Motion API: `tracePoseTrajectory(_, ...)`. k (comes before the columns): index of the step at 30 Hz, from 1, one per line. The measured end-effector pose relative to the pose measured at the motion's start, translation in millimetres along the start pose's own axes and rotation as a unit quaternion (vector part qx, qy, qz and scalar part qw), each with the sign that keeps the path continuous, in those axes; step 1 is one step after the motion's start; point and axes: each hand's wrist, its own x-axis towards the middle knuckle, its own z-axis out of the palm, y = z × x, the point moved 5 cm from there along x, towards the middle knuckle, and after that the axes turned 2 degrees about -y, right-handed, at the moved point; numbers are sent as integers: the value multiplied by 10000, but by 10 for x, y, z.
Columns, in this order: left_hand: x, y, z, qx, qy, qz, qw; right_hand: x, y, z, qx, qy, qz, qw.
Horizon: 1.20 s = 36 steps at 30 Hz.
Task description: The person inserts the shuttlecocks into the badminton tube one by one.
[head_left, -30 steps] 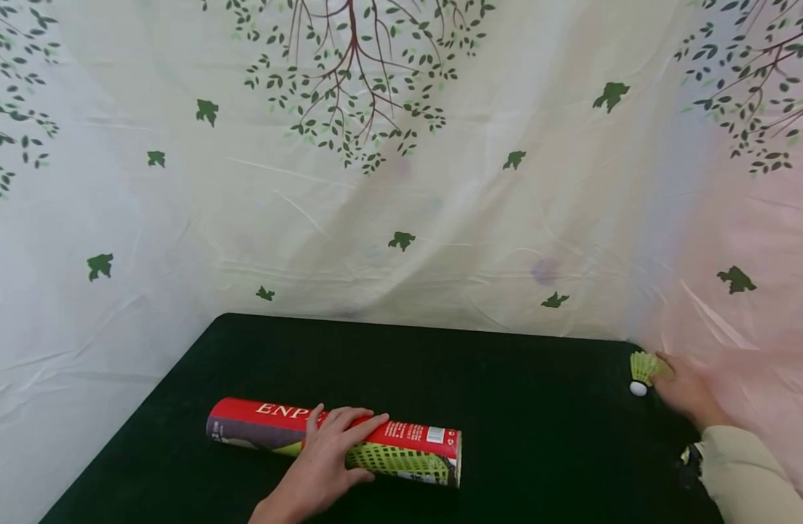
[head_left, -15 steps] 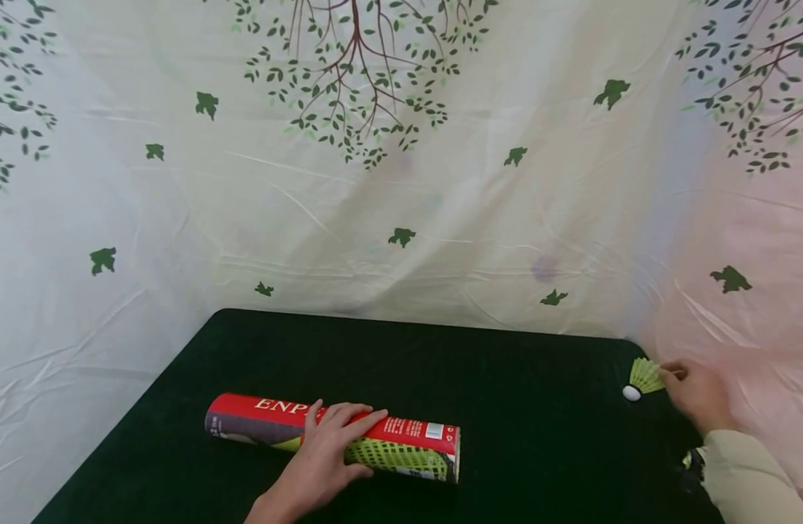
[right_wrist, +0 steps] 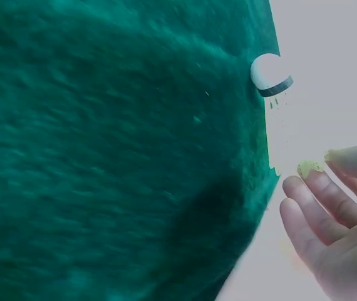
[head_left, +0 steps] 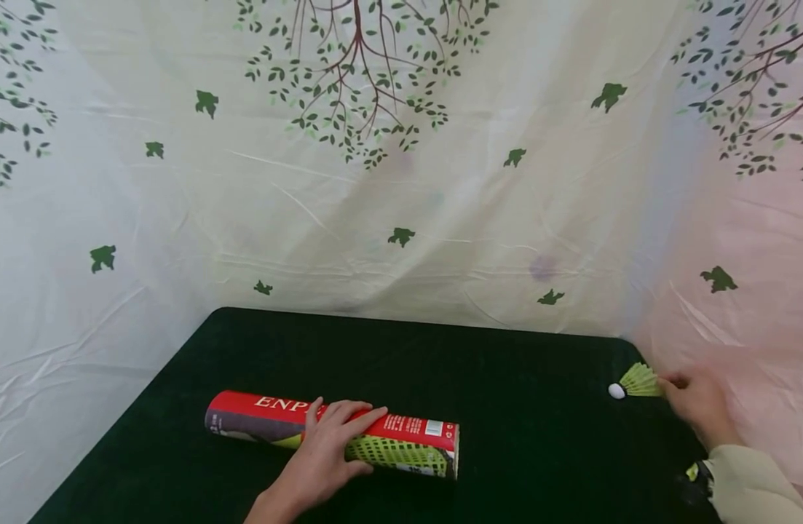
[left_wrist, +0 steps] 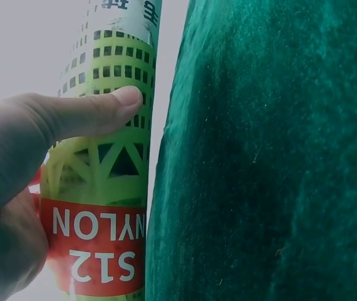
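In the head view a red, grey and yellow-green shuttlecock tube (head_left: pixel 410 440) lies on its side across the dark green table. My left hand (head_left: pixel 325 451) grips its middle, fingers over the top and thumb along the near side. The left wrist view shows the thumb on the printed wall of the tube (left_wrist: pixel 119 182). At the table's right edge, my right hand (head_left: pixel 699 404) pinches a yellow shuttlecock (head_left: pixel 638 380) by the rim of its skirt. Its white base points left, away from the fingers. The base and dark band of the shuttlecock (right_wrist: pixel 270 72) show clearly in the right wrist view.
The green cloth-covered table (head_left: pixel 532 407) has a rounded far right corner close to the right hand. A pale curtain (head_left: pixel 467 218) printed with branches and leaves hangs behind and on both sides. A small black device (head_left: pixel 697 480) sits at the right wrist.
The right hand's hold has shifted to the skirt's rim, and the shuttlecock has turned from base down to base left, moving slightly left. The left hand and tube stay put.
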Motion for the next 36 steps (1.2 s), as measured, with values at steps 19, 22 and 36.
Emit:
tracePoseTrajectory(19,-18,-5,38,15,-10,-82,10000,-698,-387,597,2383,-767,1712,9529)
tracePoseTrajectory(22,-22,-5,35,17,26,-61,10000,-822,-580,659,2583,-1025,1785,9439)
tracePoseTrajectory(36,-8,18,19,19,77,-67,9999,-1365,-1413,928,3433,-1698,1498,9115)
